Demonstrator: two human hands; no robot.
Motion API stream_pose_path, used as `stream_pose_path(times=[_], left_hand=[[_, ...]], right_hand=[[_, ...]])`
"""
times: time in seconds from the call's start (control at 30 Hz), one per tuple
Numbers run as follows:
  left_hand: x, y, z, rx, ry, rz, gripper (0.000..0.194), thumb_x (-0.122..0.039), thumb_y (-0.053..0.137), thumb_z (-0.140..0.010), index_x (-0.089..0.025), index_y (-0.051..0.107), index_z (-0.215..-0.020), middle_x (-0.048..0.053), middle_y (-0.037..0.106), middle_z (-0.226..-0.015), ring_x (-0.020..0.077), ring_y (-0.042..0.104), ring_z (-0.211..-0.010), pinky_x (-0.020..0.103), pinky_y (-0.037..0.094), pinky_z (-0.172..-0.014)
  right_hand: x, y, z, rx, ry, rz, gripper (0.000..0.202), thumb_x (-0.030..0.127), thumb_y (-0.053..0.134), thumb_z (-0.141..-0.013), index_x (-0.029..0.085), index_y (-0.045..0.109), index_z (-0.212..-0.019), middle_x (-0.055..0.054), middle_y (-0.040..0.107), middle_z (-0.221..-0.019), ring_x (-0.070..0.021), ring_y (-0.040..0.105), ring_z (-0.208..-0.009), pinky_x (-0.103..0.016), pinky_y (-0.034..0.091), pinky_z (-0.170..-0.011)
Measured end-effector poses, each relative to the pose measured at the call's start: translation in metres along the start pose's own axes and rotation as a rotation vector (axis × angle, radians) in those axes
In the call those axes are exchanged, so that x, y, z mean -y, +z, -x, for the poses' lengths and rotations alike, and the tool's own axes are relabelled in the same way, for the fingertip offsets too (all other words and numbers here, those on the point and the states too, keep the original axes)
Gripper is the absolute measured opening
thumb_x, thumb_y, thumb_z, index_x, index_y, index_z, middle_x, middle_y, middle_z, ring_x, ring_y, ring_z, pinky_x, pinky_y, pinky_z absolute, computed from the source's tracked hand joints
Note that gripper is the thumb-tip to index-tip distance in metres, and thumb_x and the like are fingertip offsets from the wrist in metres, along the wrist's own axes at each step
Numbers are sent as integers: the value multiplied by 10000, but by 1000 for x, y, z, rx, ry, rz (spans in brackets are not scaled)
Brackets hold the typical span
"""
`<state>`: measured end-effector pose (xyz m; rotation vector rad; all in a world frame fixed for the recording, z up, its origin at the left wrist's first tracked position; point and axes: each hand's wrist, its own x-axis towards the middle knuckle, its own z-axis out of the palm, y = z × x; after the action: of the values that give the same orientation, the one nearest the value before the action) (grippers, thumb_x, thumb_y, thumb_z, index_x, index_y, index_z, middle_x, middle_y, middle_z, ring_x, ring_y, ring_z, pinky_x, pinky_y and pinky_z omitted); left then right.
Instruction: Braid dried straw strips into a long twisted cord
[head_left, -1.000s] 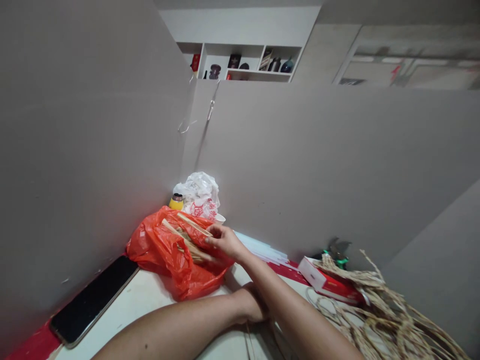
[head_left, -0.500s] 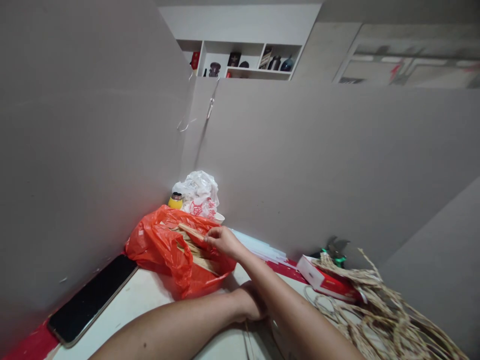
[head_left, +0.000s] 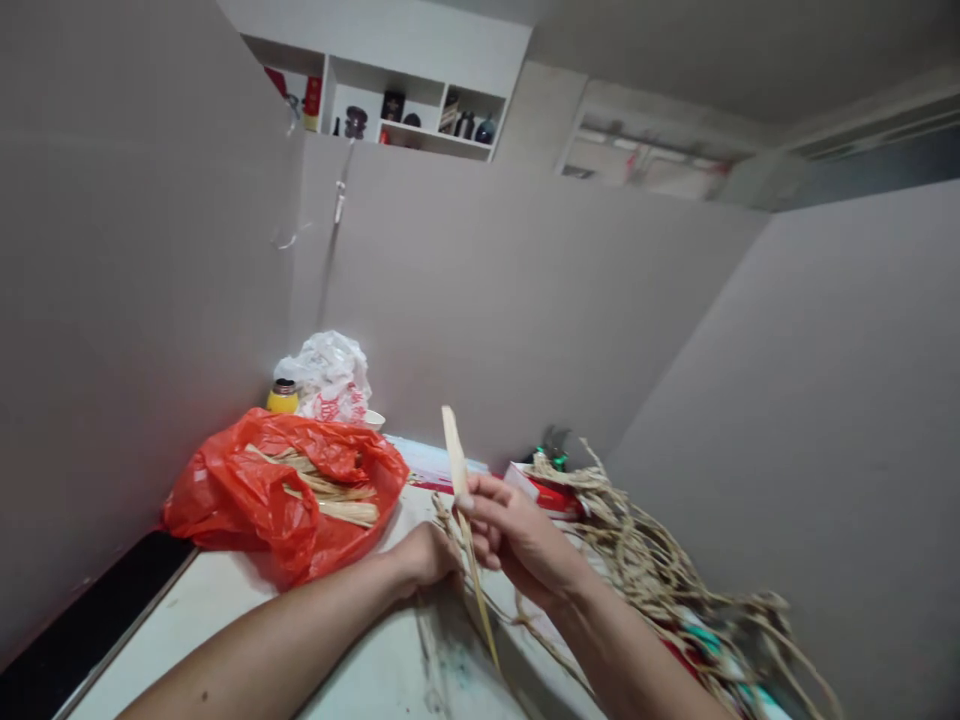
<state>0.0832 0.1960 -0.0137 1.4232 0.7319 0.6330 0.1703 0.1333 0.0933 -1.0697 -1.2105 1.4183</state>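
Observation:
My right hand [head_left: 521,535] pinches a pale, flat strip of dried leaf [head_left: 455,455] between thumb and fingers. The strip stands nearly upright, and its thin tail hangs down past my left hand. Low over the table, my left hand [head_left: 426,555] is closed around a twisted straw cord [head_left: 442,512], whose end sticks up above the fist; its fingertips are mostly hidden. To the left lies an open red plastic bag [head_left: 225,490] with more dried strips [head_left: 349,512] inside. A tangled heap of braided straw cord [head_left: 637,540] spreads at the right.
A black phone [head_left: 97,610] lies along the left edge of the white table [head_left: 360,640]. Behind the bag are a yellow jar [head_left: 283,397], a crumpled white plastic bag [head_left: 330,370] and a small white cup [head_left: 374,420]. A red and white box [head_left: 555,497] sits under the cord. Grey partitions enclose the table.
My right hand has drawn the strip out of the red bag and brought it right, beside my left hand. The view has turned to the right. My left hand and its cord now show.

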Motion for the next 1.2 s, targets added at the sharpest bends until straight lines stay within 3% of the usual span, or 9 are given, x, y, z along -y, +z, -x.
stream_pose_path(times=[0.1,0.17,0.3,0.47,0.7,0.9,1.07,1.2], left_hand=[[0,-3,3,3,-119,-46,181,-198,586,-743,-103,583,-589,-18,522,-457,46,333,-334,209,250,-374],[1,-5,2,-16,-175,-64,158,-192,570,-716,-119,562,-576,-28,507,-420,33,237,-282,216,149,-351],[0,-3,2,-73,-210,-69,140,-206,537,-714,-145,518,-590,-25,542,-449,30,209,-281,213,113,-356],[-2,5,9,-155,-203,-73,187,-229,535,-743,-159,471,-581,-54,480,-422,25,191,-295,206,99,-368],[-1,9,11,-205,-154,-111,202,-169,464,-771,-169,445,-570,-75,375,-387,46,223,-319,199,140,-387],[0,8,8,-217,-117,-106,181,-181,522,-751,-155,472,-579,-47,480,-463,61,393,-410,173,263,-428],[2,8,8,-215,-144,-108,248,-309,518,-783,-162,499,-584,-39,454,-396,75,383,-345,182,208,-383],[3,9,7,-271,-109,-103,245,-305,530,-773,-169,464,-580,-75,386,-400,45,281,-332,185,180,-387]], right_hand=[[-33,-28,37,-58,124,110,365,428,748,-615,164,510,-699,47,532,-480,-52,436,-355,-146,296,-327],[-59,-37,51,-85,200,170,383,475,709,-638,166,492,-702,30,573,-498,-67,476,-354,-147,303,-314],[-91,-33,61,-70,281,301,355,500,596,-716,169,470,-688,-12,647,-568,-65,486,-323,-146,284,-294],[-92,-20,64,13,305,445,260,362,515,-765,170,472,-596,18,602,-513,-48,421,-281,-153,250,-279],[-93,-20,57,-57,231,542,204,242,574,-709,161,519,-529,34,536,-418,-58,395,-286,-172,226,-289],[-90,-22,25,-259,140,443,202,308,615,-697,183,473,-624,66,505,-421,-55,396,-291,-168,224,-303],[-92,-28,13,-254,137,268,173,296,582,-665,185,449,-672,37,576,-530,-46,402,-319,-158,231,-295],[-92,-40,16,-180,182,167,134,235,559,-612,180,446,-659,44,560,-513,-40,399,-321,-144,222,-291]])
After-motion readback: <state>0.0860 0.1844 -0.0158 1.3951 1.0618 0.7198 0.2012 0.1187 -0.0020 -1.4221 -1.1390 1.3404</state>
